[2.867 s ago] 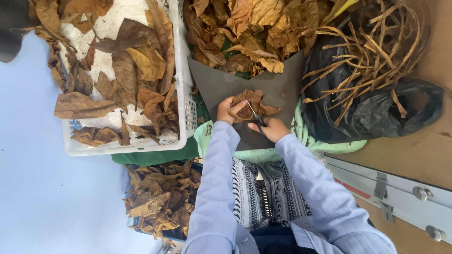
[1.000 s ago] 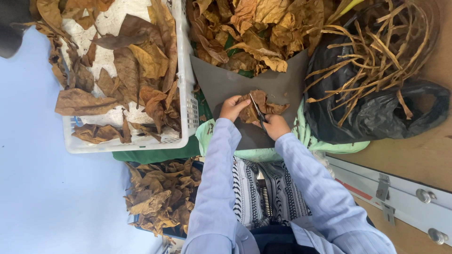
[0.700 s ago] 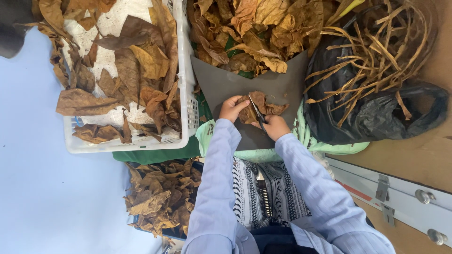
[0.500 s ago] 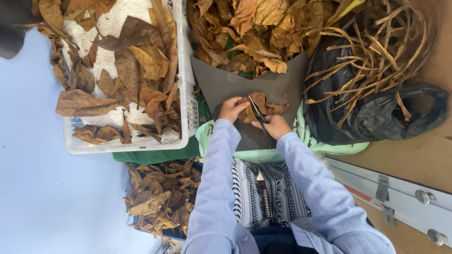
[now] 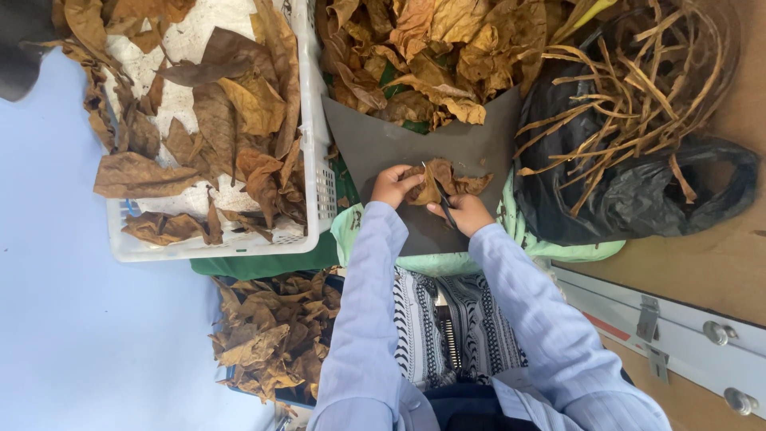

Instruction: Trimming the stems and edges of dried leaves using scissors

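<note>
Both hands grip: the left hand [image 5: 392, 185] pinches the near-left edge of a dry brown leaf [image 5: 440, 177], and the right hand [image 5: 469, 214] is closed around dark scissors [image 5: 444, 204], whose blades point up and away into the leaf. That leaf lies on a grey board [image 5: 415, 144] across the lap, between the two hands.

It looks very light, thin and brittle — crinkled, likely to crack or tear if squeezed, so a soft pinch at the edge, close to the cut, seems the safest hold. Its long axis runs roughly left to right across the board, the ragged tip pointing right; where the stalk end lies I cannot tell.

A white basket [image 5: 315, 160] of leaves sits to the left — a black bag [image 5: 638, 199] of stems to the right.
</note>
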